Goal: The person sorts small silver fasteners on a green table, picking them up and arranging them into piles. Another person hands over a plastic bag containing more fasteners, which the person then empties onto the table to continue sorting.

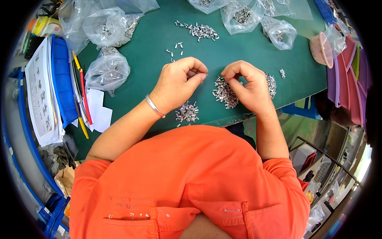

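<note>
My left hand (175, 84), with a metal bangle on its wrist, is closed in a pinch above the green tabletop. A tiny metal piece (207, 74) just shows at its thumb and fingertip. To its right, my right hand (251, 84) has its fingers curled together over the edge of a pile of small silver metal parts (226, 95); whatever it grips is hidden. Another pile of small metal parts (187, 112) lies below my left hand, near the table's front edge. A further heap (271, 85) is partly hidden behind my right hand.
Farther back lies a long pile of metal parts (202, 32), with several loose pieces (174, 51) nearer. Clear plastic bags of parts (107, 69) stand around the table's far side. Papers and a blue tray (63, 79) are at left; a pink bowl (320, 49) sits at right.
</note>
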Motion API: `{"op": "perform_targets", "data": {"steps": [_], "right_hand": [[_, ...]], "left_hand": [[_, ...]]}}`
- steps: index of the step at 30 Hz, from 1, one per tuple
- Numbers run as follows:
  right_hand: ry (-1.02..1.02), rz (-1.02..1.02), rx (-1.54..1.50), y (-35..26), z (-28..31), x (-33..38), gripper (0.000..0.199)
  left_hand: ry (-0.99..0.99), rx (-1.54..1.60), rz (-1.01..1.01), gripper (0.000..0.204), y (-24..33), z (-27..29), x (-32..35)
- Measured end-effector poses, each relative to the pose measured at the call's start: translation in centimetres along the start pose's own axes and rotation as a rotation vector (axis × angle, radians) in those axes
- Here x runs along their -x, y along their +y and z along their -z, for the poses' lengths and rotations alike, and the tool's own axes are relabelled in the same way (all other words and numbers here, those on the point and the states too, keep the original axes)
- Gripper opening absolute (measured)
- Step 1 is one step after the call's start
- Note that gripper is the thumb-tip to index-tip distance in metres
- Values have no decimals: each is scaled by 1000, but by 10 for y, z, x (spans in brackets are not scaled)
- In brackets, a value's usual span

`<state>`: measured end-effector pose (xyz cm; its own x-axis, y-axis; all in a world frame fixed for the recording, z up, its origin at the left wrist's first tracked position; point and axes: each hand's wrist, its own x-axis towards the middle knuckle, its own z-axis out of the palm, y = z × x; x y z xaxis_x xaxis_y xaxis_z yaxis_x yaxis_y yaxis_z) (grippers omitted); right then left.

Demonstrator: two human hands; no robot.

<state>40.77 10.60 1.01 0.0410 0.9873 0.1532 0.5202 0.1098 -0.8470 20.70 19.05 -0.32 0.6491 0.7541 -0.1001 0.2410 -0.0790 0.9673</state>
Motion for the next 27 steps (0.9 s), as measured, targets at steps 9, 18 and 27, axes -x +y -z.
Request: {"op": "perform_targets", "data": {"steps": [9, 18, 27], "right_hand": [[26, -67, -219, -3, -24, -4, 16], [79, -60, -326, 1, -28, -2, 16], [123, 56, -214, -4, -29, 1, 16]], "left_hand": [[-29, 324, 154, 19, 1, 1, 0], [-73, 562, 264, 18, 1, 4, -1], [-78, 599, 254, 14, 0, 2, 0]]}}
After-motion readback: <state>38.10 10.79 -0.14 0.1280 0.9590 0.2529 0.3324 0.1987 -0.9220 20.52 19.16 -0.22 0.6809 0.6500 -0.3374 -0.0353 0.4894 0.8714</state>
